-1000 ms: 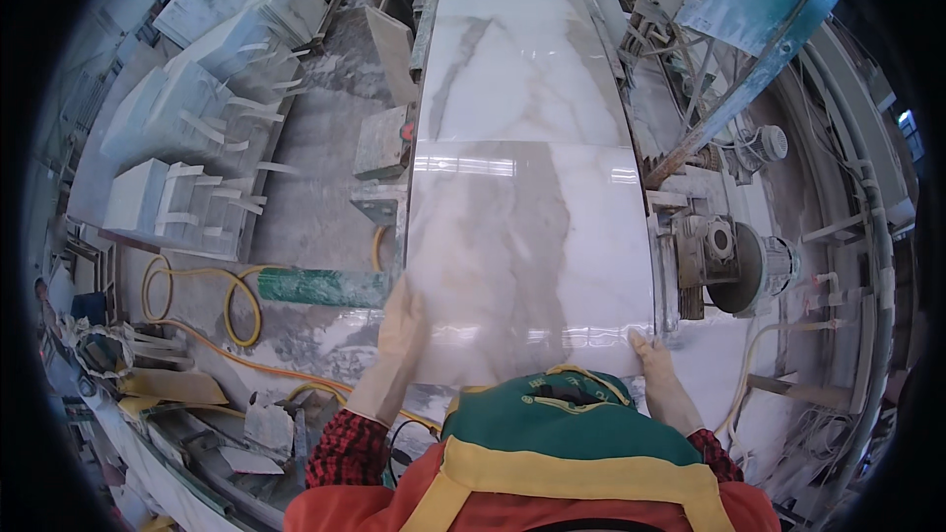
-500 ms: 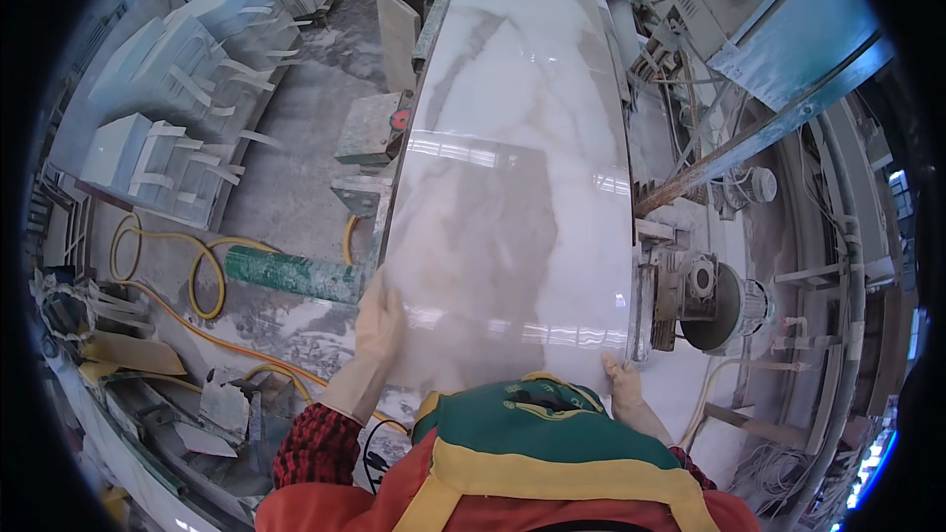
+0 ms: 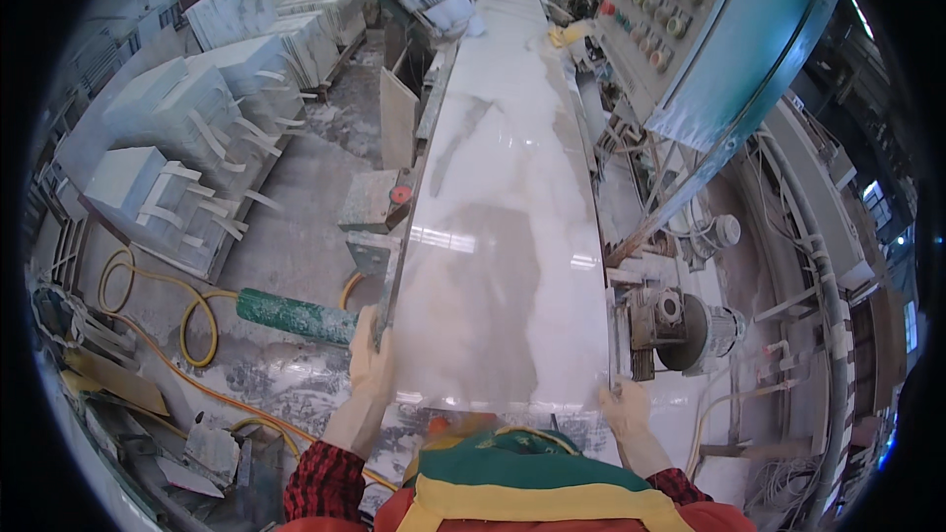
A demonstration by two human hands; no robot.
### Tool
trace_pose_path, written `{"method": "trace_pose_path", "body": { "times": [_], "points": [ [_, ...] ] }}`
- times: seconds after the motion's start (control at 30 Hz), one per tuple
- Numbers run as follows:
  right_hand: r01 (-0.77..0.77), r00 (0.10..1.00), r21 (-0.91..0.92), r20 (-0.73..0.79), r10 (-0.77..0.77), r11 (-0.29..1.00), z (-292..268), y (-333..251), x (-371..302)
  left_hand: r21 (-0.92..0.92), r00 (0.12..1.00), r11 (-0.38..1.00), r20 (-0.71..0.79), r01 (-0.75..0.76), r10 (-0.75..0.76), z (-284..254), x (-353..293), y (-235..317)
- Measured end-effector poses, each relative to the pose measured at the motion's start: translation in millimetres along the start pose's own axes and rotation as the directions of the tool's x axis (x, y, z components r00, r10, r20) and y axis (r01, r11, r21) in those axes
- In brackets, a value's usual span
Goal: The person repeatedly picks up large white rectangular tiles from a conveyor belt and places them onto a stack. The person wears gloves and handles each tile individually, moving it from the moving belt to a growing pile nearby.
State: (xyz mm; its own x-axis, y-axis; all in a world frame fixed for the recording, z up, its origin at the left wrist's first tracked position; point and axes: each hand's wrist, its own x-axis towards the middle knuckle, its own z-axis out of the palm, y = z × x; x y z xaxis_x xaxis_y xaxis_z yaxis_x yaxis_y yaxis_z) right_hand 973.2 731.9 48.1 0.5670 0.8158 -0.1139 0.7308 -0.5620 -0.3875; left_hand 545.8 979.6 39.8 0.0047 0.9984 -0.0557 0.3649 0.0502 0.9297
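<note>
So I'm standing in this stone shop, and right in front of the person there's a long polished white marble-look slab (image 3: 483, 325) with grey-brown veining. It's lying flat and runs away from their belly toward the back of the room, ceiling light glaring off the top. Can't tell if the whole run is one piece or a few butted together.

Left hand (image 3: 370, 360) is up against the left edge, close to the near end, fingers mostly pointing forward along the side. Can't tell if any of them are hooked underneath, so no idea if that's a real grip. Right hand (image 3: 623, 409) is at the near right corner with the fingers bent in, and again I can't tell if they're clamped on the stone or only resting by it.

Person's got red-and-black checked sleeves (image 3: 325, 481) and a green apron (image 3: 522, 463) with yellow trim. Just beside the left hand there's a scuffed green cylinder (image 3: 296, 317), and a yellow hose (image 3: 202, 355) loops over the floor past it. On the right side, a grimy electric motor (image 3: 724, 325) sits near the slab's edge, with a control panel (image 3: 658, 10) full of knobs and lit green lamps farther up. Over on the left, pale stone slabs (image 3: 128, 182) are stacked with white strips poking out.
</note>
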Motion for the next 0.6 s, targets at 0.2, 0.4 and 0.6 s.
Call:
{"method": "trace_pose_path", "body": {
  "times": [0.2,0.4,0.6],
  "points": [
    [0.773,0.635,0.047,-0.056,-0.771,0.633,50,-105,6,-0.156,0.976,0.972,-0.106,0.174,-0.192,-57,-61,-57],
    [0.933,0.307,0.165,0.102,-0.946,0.320,137,-244,4,-0.257,0.882,0.937,-0.349,0.236,-0.318,-103,-177,-128],
    [0.990,0.122,0.063,0.060,-0.991,0.126,158,-263,15,-0.303,0.603,0.880,-0.644,0.365,-0.471,-113,-348,-126]
  ]
}}
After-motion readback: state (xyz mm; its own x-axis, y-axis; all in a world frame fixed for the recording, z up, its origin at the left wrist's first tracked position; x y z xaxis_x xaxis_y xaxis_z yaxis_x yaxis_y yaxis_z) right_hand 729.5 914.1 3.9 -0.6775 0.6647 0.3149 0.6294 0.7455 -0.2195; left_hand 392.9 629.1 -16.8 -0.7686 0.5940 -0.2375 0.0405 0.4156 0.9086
